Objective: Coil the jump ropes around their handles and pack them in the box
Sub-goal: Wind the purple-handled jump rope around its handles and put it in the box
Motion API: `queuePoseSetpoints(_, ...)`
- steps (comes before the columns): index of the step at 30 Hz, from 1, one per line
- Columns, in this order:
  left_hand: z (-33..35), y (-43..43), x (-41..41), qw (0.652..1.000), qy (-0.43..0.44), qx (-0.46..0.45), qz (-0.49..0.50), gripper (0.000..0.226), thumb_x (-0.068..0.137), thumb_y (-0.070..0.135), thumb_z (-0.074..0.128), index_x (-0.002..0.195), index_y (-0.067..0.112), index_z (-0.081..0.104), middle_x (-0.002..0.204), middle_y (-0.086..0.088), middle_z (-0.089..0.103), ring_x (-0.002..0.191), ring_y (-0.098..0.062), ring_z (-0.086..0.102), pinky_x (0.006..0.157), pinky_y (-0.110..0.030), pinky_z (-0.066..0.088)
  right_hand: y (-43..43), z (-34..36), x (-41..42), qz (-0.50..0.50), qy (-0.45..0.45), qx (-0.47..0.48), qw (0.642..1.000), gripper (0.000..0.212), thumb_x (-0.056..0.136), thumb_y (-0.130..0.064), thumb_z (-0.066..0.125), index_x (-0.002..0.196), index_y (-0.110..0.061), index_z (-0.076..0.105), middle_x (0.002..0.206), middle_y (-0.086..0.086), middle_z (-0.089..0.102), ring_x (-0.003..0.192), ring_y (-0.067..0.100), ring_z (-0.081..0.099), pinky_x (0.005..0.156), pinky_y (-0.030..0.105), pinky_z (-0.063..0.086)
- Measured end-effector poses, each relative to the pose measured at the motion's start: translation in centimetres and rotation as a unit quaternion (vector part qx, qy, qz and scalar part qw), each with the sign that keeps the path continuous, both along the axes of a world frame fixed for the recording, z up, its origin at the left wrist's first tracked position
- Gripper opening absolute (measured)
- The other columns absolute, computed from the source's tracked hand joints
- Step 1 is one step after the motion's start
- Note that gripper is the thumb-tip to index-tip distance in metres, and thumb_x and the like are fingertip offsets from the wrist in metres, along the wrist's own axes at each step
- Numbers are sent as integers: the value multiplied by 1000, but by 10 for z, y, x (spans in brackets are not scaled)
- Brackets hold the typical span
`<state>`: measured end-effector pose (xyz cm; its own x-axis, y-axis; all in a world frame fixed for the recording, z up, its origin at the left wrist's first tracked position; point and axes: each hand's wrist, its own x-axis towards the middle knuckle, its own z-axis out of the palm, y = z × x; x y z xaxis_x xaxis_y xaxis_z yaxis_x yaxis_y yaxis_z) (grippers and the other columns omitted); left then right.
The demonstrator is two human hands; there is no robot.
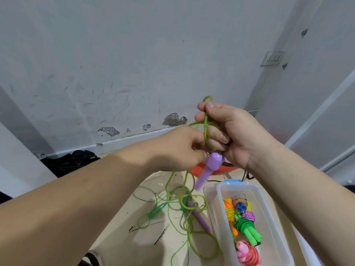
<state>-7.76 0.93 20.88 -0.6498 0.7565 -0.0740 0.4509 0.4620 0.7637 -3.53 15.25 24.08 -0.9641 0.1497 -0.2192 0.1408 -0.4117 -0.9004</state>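
Thin, glossy yellow-green jump rope [206,127] clenched in right hand [230,131], loop poking above the fist, blurred purple handle [207,167] dangling just below, left hand [178,148] alongside (grasp cannot be told), slack trailing down beside the box [247,184].

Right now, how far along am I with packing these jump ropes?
Done: a green bundle, a pink bundle and others lie coiled in the clear box. In hand: right hand grips the yellow-green rope, left hand its purple handle. Left: that coil, then the loose green-handled rope on the table.
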Motion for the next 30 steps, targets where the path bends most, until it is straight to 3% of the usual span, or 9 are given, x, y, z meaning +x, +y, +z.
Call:
queuePoseSetpoints(4,4,-4,3,995,-85,59,-3,16,97,13,63,98,26,72,94,1,75,78,-18,66,64,-26,56,0,-3,0,-6,-15,10,1000,13,107,-14,48,105,-7,59,77,6,67,31,6,26,35,15,16)
queuePoseSetpoints(7,10,-7,1,995,-86,57,14,14,101,15,58,99,9,70,96,-17,74,93,-37,71,70,-42,61,1,-4,-1,-13,-24,9,1000,14,107,-17,48,103,-10,59,80,4,69,33,7,25,34,15,17)
queuePoseSetpoints(11,27,-2,1,974,-161,138,82,26,108,18,43,98,-1,57,86,-17,76,80,-32,75,59,-33,58,3,-11,0,-54,-58,189,979,28,101,-41,61,82,-20,58,58,1,50,40,12,19,44,18,13)
queuePoseSetpoints(14,46,-3,-10,890,-280,315,175,26,109,16,39,94,4,55,75,-17,70,64,-28,67,61,-36,58,5,-17,4,9,-109,233,966,53,98,-65,49,77,-17,60,51,2,49,43,13,15,51,21,15)
queuePoseSetpoints(16,53,-9,-20,809,-348,418,225,23,108,13,38,92,6,53,74,-14,67,62,-24,66,60,-33,59,6,-21,6,59,-95,242,964,63,99,-67,42,96,-12,73,81,5,77,44,15,18,51,23,20)
queuePoseSetpoints(18,55,-16,-28,758,-382,468,246,17,107,11,39,99,6,53,78,-15,71,68,-24,70,63,-31,62,6,-24,6,72,-63,251,963,56,103,-57,47,103,-9,74,98,13,78,44,15,23,49,20,19)
queuePoseSetpoints(20,51,-20,-30,786,-373,422,256,10,104,10,46,107,4,54,84,-17,73,71,-27,73,67,-33,63,3,-26,6,59,-40,253,965,43,105,-43,52,97,-5,71,81,14,73,41,14,27,45,17,17)
queuePoseSetpoints(25,26,-18,-10,958,-238,91,133,16,86,-4,64,100,1,67,88,-18,73,78,-30,72,74,-40,63,-5,-15,1,-15,-1,195,981,33,108,-38,49,85,-15,57,65,7,58,40,14,26,48,19,20)
queuePoseSetpoints(30,11,-6,3,994,-102,-6,26,11,88,14,68,94,6,72,82,-16,68,73,-20,62,75,-44,62,-9,-10,-1,-27,16,132,991,34,108,-38,49,83,-15,57,67,6,57,39,14,30,40,17,23)
